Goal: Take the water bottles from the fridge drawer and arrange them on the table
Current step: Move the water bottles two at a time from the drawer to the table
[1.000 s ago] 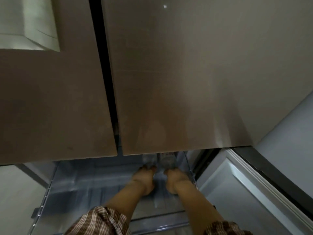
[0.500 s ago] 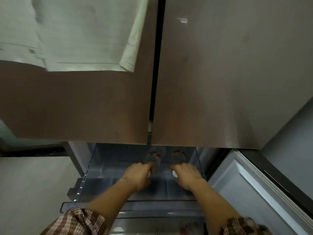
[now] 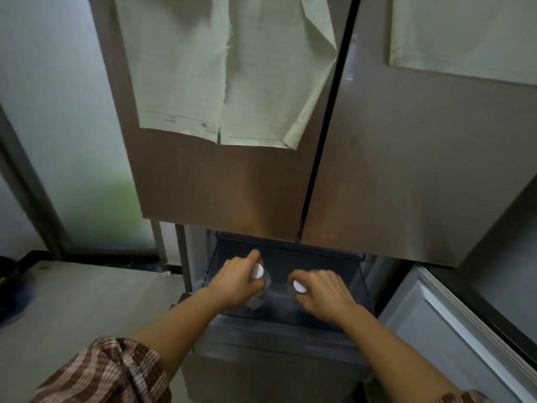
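Observation:
Two clear water bottles with white caps are held above the open fridge drawer (image 3: 279, 330). My left hand (image 3: 236, 283) is shut on the left bottle (image 3: 258, 271), whose cap points up toward me and whose clear body shows below my fingers. My right hand (image 3: 322, 295) is shut on the right bottle (image 3: 299, 287); only its cap and a bit of its neck show, the rest is hidden under my palm. Both hands are over the dark drawer interior, below the brown fridge doors.
Two closed brown fridge doors (image 3: 232, 184) with pale paper sheets (image 3: 226, 68) hang above the drawer. An open white drawer front or door (image 3: 453, 330) sits at the lower right. Grey floor (image 3: 87, 301) lies to the left, with a frosted glass door behind it.
Both hands have drawn back and up out of the drawer with a bottle each. The view has pulled away and tilted up, showing more of the fridge doors and the floor at left.

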`<state>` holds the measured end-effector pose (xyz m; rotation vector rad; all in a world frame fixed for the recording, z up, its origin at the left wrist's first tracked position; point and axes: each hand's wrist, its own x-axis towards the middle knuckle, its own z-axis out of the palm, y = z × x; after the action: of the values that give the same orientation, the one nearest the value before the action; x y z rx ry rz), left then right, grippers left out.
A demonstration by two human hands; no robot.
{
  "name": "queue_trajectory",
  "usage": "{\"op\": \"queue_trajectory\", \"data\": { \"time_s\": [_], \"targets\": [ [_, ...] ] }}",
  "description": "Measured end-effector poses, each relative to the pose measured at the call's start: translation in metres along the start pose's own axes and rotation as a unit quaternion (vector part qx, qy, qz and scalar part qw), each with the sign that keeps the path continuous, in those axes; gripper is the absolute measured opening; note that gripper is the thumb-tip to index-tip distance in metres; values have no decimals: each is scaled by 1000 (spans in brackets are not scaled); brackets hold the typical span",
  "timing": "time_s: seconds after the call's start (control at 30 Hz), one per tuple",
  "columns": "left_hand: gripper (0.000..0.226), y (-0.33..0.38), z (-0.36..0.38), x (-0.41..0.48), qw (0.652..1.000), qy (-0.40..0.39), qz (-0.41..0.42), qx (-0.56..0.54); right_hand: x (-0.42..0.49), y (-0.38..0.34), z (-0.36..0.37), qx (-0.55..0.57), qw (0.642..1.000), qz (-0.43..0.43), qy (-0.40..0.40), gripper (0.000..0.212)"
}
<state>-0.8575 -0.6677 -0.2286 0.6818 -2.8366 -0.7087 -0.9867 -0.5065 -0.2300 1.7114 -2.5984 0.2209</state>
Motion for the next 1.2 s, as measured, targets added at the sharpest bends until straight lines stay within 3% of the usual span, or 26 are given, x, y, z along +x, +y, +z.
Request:
{"op": "queue_trajectory", "data": {
  "time_s": [0.27,0.53,0.77,0.9,1.07,1.2],
  "targets": [
    [19,-35,-76,-82,976,192,-32,-95,10,-98,-60,89,985,-62,133,35],
    [18,-92,-144,-221,948,292,-64,-104,6,-254,-88,169,964,-96,183,23],
    [21,-170,-179,-372,933,306,-184,-50,-14,-419,-47,262,951,-143,82,27],
    [23,-225,-192,-458,908,310,-281,-26,-24,-515,-15,263,944,-198,13,12],
    [15,-287,-216,-559,861,342,-375,-25,-28,-634,6,243,925,-287,-60,22],
    [13,-327,-244,-629,800,389,-457,-13,-27,-728,20,219,899,-366,-101,24]
  ]
}}
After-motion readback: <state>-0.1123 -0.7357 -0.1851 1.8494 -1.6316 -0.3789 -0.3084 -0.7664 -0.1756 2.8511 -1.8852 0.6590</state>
